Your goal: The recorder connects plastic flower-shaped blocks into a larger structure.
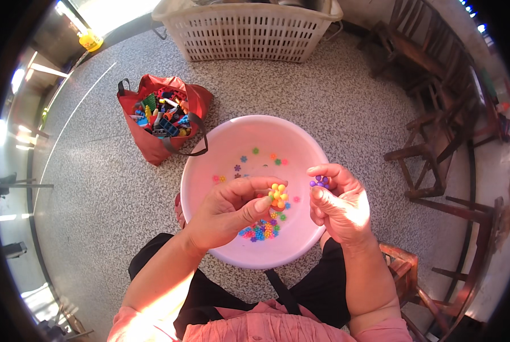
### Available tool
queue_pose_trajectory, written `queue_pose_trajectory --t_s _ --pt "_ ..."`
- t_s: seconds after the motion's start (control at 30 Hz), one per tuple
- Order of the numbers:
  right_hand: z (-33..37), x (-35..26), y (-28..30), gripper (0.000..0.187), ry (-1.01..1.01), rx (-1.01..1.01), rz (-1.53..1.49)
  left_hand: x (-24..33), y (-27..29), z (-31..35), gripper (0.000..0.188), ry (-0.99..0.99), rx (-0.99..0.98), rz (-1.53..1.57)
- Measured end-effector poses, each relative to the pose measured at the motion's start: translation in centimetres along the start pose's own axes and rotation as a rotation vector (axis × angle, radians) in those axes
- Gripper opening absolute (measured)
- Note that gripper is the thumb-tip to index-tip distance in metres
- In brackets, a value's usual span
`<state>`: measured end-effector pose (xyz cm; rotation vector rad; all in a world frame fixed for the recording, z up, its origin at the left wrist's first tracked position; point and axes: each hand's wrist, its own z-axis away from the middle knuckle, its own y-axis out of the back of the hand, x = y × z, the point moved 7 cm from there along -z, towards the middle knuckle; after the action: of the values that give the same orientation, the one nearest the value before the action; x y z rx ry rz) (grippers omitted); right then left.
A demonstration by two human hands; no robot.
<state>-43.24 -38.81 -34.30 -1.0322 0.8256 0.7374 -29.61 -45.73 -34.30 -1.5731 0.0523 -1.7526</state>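
Note:
Over a round pink basin (209, 149) I hold two small knobbed plastic pieces, apart from each other. My left hand (232, 205) pinches a yellow-orange knobbed piece (278, 195) between thumb and fingertips; a bit of green shows by the thumb tip. Between the thumb and forefinger of my right hand (340, 204) is a purple knobbed piece (320, 182). Below, a pile of many-coloured knobbed pieces (261, 229) lies on the near side of the basin's bottom, partly under my left hand. Others are scattered singly toward its far side, such as a green one (255, 151).
A red bag (152, 142) of mixed toy bricks stands on the speckled floor (101, 188), left of the basin. Behind is a white slotted plastic crate (249, 37). Wooden chairs (420, 154) line the right side, and a wooden seat (400, 259) is close by my right arm.

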Motion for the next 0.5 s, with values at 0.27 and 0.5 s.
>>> queue_pose_trajectory --t_s 0.27,0.5 --pt "0.5 -0.2 -1.5 0.031 -0.038 -0.108 0.007 0.7 0.1 0.1 0.040 -0.131 -0.022 -0.433" --pt "0.8 -0.8 -1.1 0.024 0.022 -0.082 0.073 0.6 -0.8 0.6 0.039 -0.179 0.071 -0.465"
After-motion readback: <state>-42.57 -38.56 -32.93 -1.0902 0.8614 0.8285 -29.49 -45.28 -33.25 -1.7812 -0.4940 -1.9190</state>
